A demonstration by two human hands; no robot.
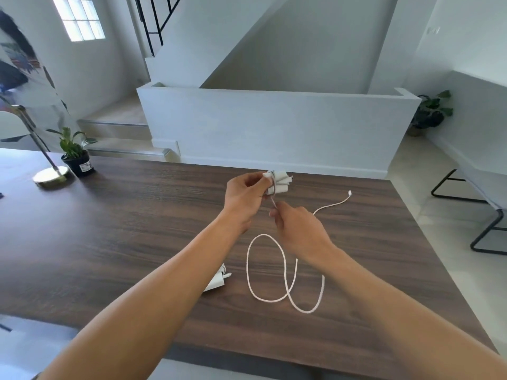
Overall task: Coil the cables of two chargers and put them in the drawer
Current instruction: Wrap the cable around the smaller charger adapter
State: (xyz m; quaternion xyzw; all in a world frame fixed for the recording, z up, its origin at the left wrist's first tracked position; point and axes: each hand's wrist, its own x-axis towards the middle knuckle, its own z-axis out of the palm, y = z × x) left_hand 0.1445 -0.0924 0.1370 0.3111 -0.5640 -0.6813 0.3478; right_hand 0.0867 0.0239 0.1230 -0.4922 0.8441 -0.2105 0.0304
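We are judging the charger (278,182) to be light and rigid, a small white block that is safe to squeeze. Its cable (248,267) is looking thin, soft and springy, likely to spring loose if released, so we are taking it close to the block and would keep each turn taut.

The left grip (244,193) is holding the block above the far half of the table (137,229), fingers curling round it and over a few turns of cable lying across it. The right grip (299,229) is pinching the cable between thumb and fingertip just beneath the block, above the table's middle.

The slack is lying in two loose white loops on the table's near half, and its small plug end (349,192) is resting toward the table's far right edge. A second charger (216,281), also white, is lying on the table's near half, partly hidden under the left forearm.
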